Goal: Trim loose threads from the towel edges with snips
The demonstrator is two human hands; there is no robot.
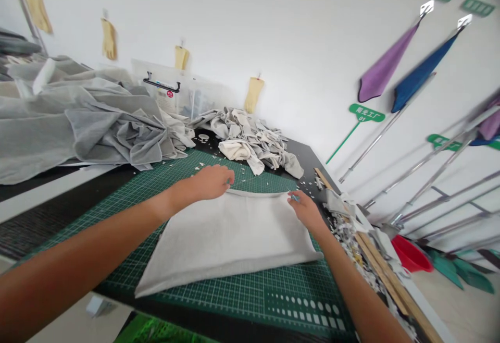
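A pale grey-white cloth point(234, 231) lies flat on a green gridded cutting mat point(219, 298), its far edge folded into a narrow roll. At that far edge, left of its middle, my left hand point(213, 182) is closed, fingertips pinched on the cloth's edge and partly hidden behind the hand. My right hand point(305, 210) pinches the far right corner of the same cloth. Something small and light blue point(295, 197) shows at the right fingertips; its kind I cannot make out.
Heaped grey cloths point(117, 129) stand at left, with crumpled scraps point(253, 139) beyond the mat. Clear plastic bins point(156, 82) sit against the wall. Wooden strips point(380, 270) and cut bits line the right edge. A red basin point(410, 253) and poles stand to the right.
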